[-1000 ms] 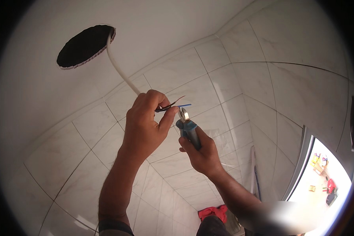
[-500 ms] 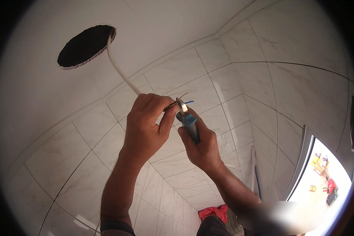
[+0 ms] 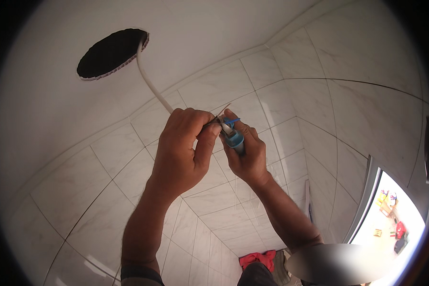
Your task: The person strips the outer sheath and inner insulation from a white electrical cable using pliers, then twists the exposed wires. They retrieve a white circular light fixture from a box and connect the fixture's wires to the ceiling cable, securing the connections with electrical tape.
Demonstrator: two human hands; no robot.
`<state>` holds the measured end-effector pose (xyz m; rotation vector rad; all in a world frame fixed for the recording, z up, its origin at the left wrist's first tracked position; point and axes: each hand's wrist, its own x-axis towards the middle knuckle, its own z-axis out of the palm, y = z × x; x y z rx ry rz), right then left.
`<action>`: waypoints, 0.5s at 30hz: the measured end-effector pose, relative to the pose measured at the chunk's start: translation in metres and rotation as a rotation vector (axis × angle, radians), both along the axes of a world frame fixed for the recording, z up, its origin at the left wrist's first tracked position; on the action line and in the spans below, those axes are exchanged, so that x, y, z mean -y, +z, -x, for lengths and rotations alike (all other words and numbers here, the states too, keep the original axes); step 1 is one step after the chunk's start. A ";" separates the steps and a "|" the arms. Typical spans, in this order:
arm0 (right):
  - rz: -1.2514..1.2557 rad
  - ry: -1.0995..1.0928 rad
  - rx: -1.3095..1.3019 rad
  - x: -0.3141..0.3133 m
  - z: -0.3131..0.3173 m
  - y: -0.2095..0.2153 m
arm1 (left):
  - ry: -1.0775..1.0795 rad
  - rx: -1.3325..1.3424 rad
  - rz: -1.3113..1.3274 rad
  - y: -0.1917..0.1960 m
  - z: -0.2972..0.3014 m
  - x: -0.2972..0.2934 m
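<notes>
A white electrical cable [image 3: 153, 89] hangs from a dark round hole [image 3: 110, 55] in the ceiling and runs behind my left hand [image 3: 183, 145]. That hand is closed, pinching the stripped end of the cable between thumb and forefinger. Past its fingertips stick out a blue wire [image 3: 234, 120] and a thin copper-coloured wire [image 3: 228, 107]. My right hand [image 3: 251, 155] grips pliers [image 3: 235, 139] with blue-grey handles. Their metal jaws are up against the wires, beside my left thumb. Whether the jaws bite on a wire is too small to tell.
Marbled tile walls [image 3: 214, 90] meet the white ceiling [image 3: 200, 28]. At the lower right is a bright doorway [image 3: 383, 214], with red and yellow items on the floor beyond. A red cloth [image 3: 257, 260] lies below by my leg. A blurred patch covers part of the lower right.
My right hand has shifted slightly up and right with the pliers, its forefinger now raised beside the blue wire. The left hand keeps its pinch. The whole view has shifted a little.
</notes>
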<state>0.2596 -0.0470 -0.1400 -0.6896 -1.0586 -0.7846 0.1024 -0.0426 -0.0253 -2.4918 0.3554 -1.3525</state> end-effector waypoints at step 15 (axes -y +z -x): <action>0.284 0.190 -0.159 0.041 0.015 -0.003 | 0.013 -0.016 -0.081 0.006 0.000 -0.005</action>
